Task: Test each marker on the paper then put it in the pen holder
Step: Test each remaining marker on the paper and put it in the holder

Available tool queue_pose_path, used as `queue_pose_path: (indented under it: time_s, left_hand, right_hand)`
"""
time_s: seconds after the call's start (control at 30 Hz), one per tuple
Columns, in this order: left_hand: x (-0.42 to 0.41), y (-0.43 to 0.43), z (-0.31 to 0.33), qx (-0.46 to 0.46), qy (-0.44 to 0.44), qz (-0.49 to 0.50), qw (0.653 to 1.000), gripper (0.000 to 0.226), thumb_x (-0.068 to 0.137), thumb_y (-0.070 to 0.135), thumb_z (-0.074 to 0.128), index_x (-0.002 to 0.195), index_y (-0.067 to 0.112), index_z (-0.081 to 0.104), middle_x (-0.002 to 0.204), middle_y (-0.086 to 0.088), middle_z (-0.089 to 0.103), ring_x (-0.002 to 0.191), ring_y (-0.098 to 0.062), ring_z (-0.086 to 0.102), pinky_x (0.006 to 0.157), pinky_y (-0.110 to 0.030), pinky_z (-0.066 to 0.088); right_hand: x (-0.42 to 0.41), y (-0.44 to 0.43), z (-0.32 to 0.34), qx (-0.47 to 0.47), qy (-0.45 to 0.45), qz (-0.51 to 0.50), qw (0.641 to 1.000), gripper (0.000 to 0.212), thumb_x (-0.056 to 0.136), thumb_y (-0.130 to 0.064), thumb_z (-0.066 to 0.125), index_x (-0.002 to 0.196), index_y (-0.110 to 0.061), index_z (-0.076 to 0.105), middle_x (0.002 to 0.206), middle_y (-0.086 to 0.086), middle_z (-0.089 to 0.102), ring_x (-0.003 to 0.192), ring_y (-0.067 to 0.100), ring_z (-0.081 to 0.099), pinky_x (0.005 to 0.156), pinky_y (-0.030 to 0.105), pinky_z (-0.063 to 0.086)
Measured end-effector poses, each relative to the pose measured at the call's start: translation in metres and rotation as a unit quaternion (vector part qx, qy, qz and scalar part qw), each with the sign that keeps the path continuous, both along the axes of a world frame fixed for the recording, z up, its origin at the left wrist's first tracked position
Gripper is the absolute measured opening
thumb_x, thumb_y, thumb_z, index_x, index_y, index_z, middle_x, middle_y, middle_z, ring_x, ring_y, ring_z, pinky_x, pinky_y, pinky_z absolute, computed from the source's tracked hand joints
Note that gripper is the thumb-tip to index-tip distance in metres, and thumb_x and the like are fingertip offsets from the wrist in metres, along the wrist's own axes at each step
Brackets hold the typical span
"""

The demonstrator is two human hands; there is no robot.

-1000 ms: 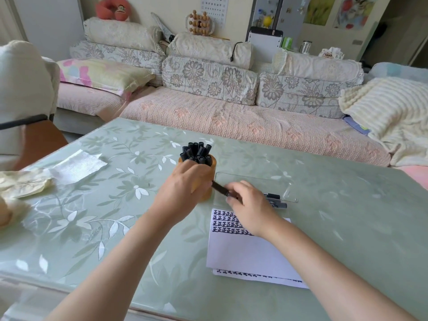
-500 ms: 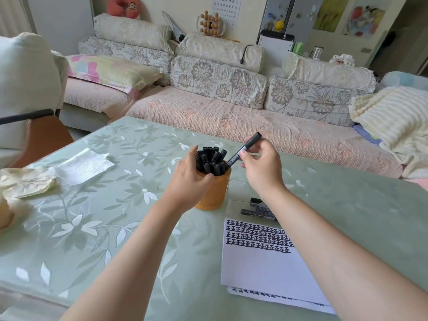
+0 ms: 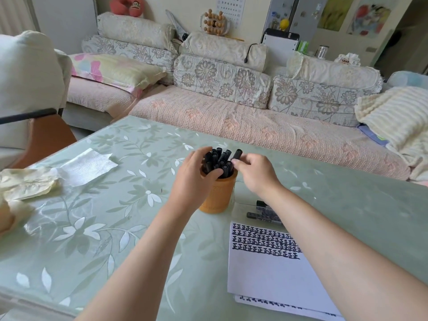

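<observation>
One green floral tabletop (image 3: 115,228). There are two sheets of paper (image 3: 273,274) stacked by its near edge on the right, and the top one has four rows of black test marks. One white tissue (image 3: 85,165) sits toward the left edge, with one crumpled yellowish wrapper (image 3: 25,184) just beside it.

One orange pen holder (image 3: 217,195) stands around the middle of the tabletop. The left hand (image 3: 196,179) has its fingers curled round the rim. The holder's stuffed with a bunch of black markers (image 3: 218,162), too tightly packed for me to count. Two loose markers (image 3: 264,216) lie between the holder and the paper, partly under the right forearm.

The right hand (image 3: 257,174) pinches one marker (image 3: 236,155) in its fingertips. It's tilted, with the lower end down in the holder at the right rim.

Compared with half a second ago, that marker was up above the bunch and now it's mostly in. The left hand has also slid up from the holder's side to the top.
</observation>
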State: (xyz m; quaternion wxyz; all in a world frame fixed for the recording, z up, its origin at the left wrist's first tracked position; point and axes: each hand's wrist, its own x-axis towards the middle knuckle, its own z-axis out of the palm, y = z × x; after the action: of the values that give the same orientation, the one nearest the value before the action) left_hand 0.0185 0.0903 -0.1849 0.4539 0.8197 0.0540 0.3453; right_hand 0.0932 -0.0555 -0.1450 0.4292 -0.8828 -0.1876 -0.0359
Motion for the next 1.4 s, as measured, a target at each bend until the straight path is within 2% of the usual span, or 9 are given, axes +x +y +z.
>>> queue_pose_path:
  time_s: [0.13,0.2,0.33,0.6,0.77,0.9,1.03,1.23,1.4]
  left_hand:
    - [-0.001,-0.004,0.0,-0.013,0.021,-0.031,0.999,0.074,0.082,0.035,0.072,0.145,0.026,0.034,0.132,0.01,0.04,0.115,0.003,0.039,0.093,-0.013,0.029]
    - [0.0,-0.004,-0.002,0.0,0.054,-0.053,0.997,0.08,0.083,0.031,0.07,0.149,0.027,0.026,0.14,0.005,0.04,0.128,-0.007,0.038,0.1,-0.018,0.028]
    - [0.003,-0.004,-0.002,0.028,0.048,-0.044,0.998,0.064,0.088,0.025,0.064,0.146,0.025,0.035,0.135,0.005,0.052,0.127,-0.013,0.044,0.101,-0.021,0.032]
    - [0.003,-0.004,0.0,0.077,0.049,-0.005,0.996,0.063,0.086,0.03,0.067,0.142,0.021,0.041,0.134,0.003,0.05,0.125,-0.018,0.044,0.1,-0.026,0.033]
    - [-0.013,-0.007,0.012,0.142,-0.074,0.081,0.984,0.042,0.081,0.025,0.067,0.122,0.02,0.058,0.12,0.003,0.054,0.107,-0.02,0.047,0.095,-0.027,0.031]
    - [-0.031,-0.02,0.014,0.136,-0.109,0.005,0.985,0.018,0.085,0.02,0.061,0.103,0.02,0.064,0.097,0.009,0.057,0.091,-0.01,0.053,0.081,-0.022,0.041]
    - [-0.036,-0.035,-0.008,0.182,0.01,-0.126,0.975,0.013,0.088,0.029,0.058,0.1,0.026,0.063,0.091,0.014,0.057,0.084,-0.003,0.055,0.072,-0.026,0.049]
    - [-0.037,-0.046,-0.039,0.297,0.239,-0.19,0.905,0.057,0.083,0.062,0.055,0.13,0.031,0.051,0.12,0.008,0.05,0.115,-0.013,0.044,0.098,-0.034,0.041]
    - [-0.038,-0.05,-0.047,0.347,0.298,-0.198,0.867,0.081,0.073,0.072,0.059,0.141,0.033,0.037,0.131,0.009,0.037,0.121,-0.013,0.029,0.107,-0.036,0.031]
  right_hand:
    - [0.013,0.005,-0.003,-0.124,0.001,0.007,0.992,0.02,0.089,-0.035,0.065,0.074,-0.022,0.067,0.087,0.004,0.068,0.088,0.026,0.062,0.076,0.035,0.047]
    - [0.013,0.008,-0.003,-0.127,-0.001,0.014,0.992,0.011,0.09,-0.026,0.063,0.098,-0.02,0.069,0.104,0.003,0.066,0.096,0.024,0.061,0.077,0.031,0.046]
    - [0.008,0.01,-0.006,-0.049,0.007,0.05,0.998,0.054,0.095,-0.008,0.046,0.146,-0.028,0.043,0.133,-0.003,0.056,0.123,0.017,0.052,0.102,0.027,0.04]
    - [0.008,0.005,-0.01,-0.071,0.076,0.146,0.984,0.078,0.089,-0.002,0.033,0.15,-0.049,0.02,0.159,-0.005,0.03,0.145,0.014,0.029,0.117,0.035,0.029]
    - [0.005,-0.029,-0.011,-0.112,0.041,0.1,0.988,0.057,0.1,-0.012,0.046,0.151,-0.031,0.031,0.151,-0.004,0.042,0.137,0.016,0.042,0.111,0.032,0.035]
    - [0.004,-0.067,-0.016,-0.154,0.045,0.084,0.983,0.039,0.099,-0.01,0.046,0.133,-0.024,0.057,0.126,-0.007,0.063,0.119,0.012,0.056,0.098,0.023,0.039]
    - [0.003,-0.094,-0.022,-0.241,0.031,0.074,0.967,0.026,0.096,-0.017,0.056,0.115,-0.026,0.07,0.115,-0.009,0.07,0.108,0.011,0.062,0.092,0.023,0.044]
    - [0.015,-0.089,-0.018,-0.332,0.039,0.126,0.934,0.018,0.091,-0.026,0.067,0.107,-0.028,0.075,0.107,-0.008,0.07,0.098,0.01,0.063,0.085,0.023,0.046]
    - [0.024,-0.059,-0.012,-0.403,0.061,0.184,0.894,0.017,0.082,-0.03,0.077,0.098,-0.026,0.078,0.087,-0.01,0.075,0.069,-0.004,0.061,0.067,0.019,0.047]
